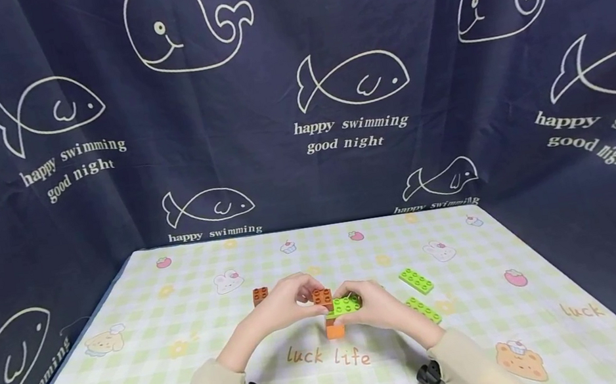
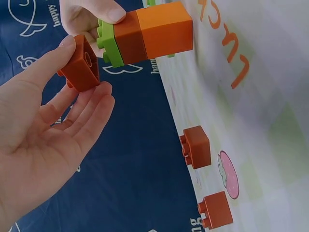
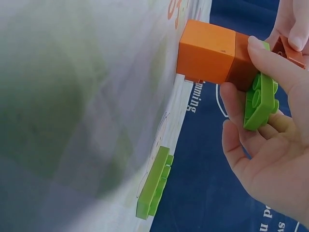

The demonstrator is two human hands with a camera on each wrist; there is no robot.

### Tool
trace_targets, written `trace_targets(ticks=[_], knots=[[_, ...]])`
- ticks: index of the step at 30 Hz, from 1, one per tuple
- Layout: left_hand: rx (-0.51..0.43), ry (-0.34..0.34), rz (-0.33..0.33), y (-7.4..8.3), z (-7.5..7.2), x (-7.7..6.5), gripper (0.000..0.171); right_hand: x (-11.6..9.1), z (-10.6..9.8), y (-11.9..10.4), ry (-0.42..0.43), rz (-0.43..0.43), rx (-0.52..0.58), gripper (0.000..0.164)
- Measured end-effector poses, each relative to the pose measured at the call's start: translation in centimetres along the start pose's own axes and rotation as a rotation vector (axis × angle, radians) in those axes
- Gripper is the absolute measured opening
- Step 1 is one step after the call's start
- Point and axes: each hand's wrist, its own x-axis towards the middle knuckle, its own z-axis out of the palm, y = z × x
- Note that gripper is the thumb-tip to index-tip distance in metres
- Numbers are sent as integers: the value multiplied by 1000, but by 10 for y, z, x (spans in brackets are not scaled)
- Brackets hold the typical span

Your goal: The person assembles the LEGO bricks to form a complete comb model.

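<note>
Between its thumb and fingers my left hand (image 1: 285, 300) pinches a brown toy brick (image 2: 79, 65), studs facing up. That brick hovers just above one end of a small stack, apart from it in the left wrist view. The stack has an orange brick (image 3: 205, 52) at the bottom, a brown brick (image 3: 242, 62) above it and a long green brick (image 1: 345, 305) on top, jutting out to the right. My right hand (image 1: 378, 304) grips the stack near the green and brown bricks, thumb on the near side. Its fingers partly hide the green brick.
Two long green bricks, one farther back (image 1: 416, 280) and one nearer (image 1: 424, 311), lie to the right, the nearer partly behind the right forearm. Left of the stack stand two loose brown bricks, one (image 2: 197, 146) nearer the stack than the other (image 2: 217, 209). A patterned cloth (image 1: 193, 382) covers the table.
</note>
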Motion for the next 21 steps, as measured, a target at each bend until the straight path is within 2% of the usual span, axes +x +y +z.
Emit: trace_targets(ticks=[12,21], knots=[[-1,-13,25,4,4,4,32,0,0,-1,0,28,-14,39],[-9,-19,14,2,8,7,31,0,0,-1,6,28,-19,40]])
